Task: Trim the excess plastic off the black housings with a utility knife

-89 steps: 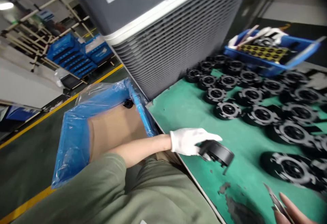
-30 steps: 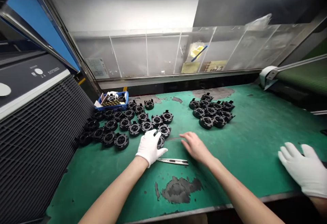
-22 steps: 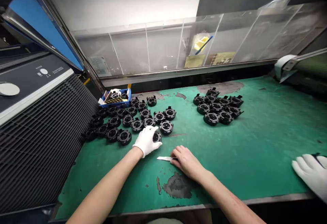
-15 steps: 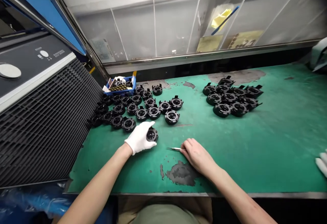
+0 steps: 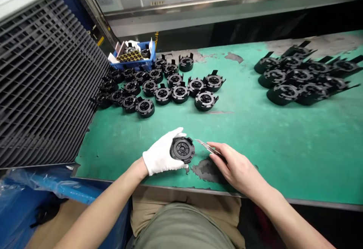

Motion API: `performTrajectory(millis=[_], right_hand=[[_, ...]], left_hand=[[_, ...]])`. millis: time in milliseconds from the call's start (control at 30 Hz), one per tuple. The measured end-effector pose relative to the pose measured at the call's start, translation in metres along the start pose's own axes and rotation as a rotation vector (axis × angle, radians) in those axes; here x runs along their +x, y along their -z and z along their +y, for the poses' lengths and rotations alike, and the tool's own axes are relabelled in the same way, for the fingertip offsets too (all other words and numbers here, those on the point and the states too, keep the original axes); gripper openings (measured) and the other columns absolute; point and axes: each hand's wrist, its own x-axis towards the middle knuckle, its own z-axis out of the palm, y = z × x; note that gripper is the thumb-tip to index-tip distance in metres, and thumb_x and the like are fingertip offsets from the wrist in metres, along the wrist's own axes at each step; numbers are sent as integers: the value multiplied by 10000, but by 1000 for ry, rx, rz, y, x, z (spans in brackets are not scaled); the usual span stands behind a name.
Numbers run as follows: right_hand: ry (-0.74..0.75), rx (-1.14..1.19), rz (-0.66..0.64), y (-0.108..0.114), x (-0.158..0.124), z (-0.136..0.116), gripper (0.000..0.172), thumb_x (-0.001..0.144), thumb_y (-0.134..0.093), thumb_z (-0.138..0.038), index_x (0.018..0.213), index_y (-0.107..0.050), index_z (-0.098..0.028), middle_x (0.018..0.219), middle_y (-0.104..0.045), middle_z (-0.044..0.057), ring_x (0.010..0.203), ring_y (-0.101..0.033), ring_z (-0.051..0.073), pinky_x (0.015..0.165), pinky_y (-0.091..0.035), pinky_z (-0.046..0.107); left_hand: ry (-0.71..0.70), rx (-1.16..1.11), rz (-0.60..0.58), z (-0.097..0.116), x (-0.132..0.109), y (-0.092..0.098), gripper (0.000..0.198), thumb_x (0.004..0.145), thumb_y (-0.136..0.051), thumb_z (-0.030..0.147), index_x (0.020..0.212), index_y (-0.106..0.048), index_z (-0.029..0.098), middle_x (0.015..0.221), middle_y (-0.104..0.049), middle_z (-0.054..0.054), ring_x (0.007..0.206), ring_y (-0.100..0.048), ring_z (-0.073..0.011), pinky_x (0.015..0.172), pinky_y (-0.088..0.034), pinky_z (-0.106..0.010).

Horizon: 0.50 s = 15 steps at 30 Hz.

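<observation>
Black round part (image 5: 183, 149): over bench (image 5: 289, 143), near its front edge; left hand (image 5: 161, 154): fingers grip its rim; right hand (image 5: 239, 167): fingers pinch knife (image 5: 208, 148); likely light, stiff, slippery; rim's best hold

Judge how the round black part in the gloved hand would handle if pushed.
The round black part is probably stiff: its rim shows no bending in the left hand. With its broad, low shape, it would likely slide on the table rather than roll or tip if laid flat.
</observation>
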Motion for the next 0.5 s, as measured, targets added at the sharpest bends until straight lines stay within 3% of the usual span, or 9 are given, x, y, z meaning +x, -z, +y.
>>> performTrajectory(millis=[67,133,267,500], right_hand=[[33,-11,-29,3,-3,-1,262,1148,-535,-335,1401,-597,-299,1190,-793,51,1016,-803,224,842,-648,349],[65,-35,-40,9,-4,-1,243,1144,-544,-322,1376,-612,-295,1144,-786,52,978,-795,222,824,-638,350],[133,-118,-43,20,1,-2,218,1153,-540,-343,1331,-644,-273,1086,-787,63,933,-788,224,800,-620,349],[222,-278,-67,15,16,-7,220,1169,-518,-369,1272,-665,-242,1042,-796,50,869,-773,198,719,-586,332]], left_hand=[[-59,-26,-53,2,0,-2,1201,718,-1013,418,1720,-371,259,1667,-583,-150,1547,-589,-388,1376,-432,-557],[-80,-5,-22,3,0,-6,1267,670,-1048,469,1720,-376,245,1724,-509,-180,1602,-518,-423,1384,-411,-579],[-28,78,61,2,4,-15,1489,472,-1102,649,1704,-395,199,1553,-642,-201,1493,-599,-470,1335,-442,-645],[-87,138,74,-1,8,-20,1294,584,-1030,689,1641,-477,187,1467,-711,-170,1407,-673,-439,1287,-503,-585]])
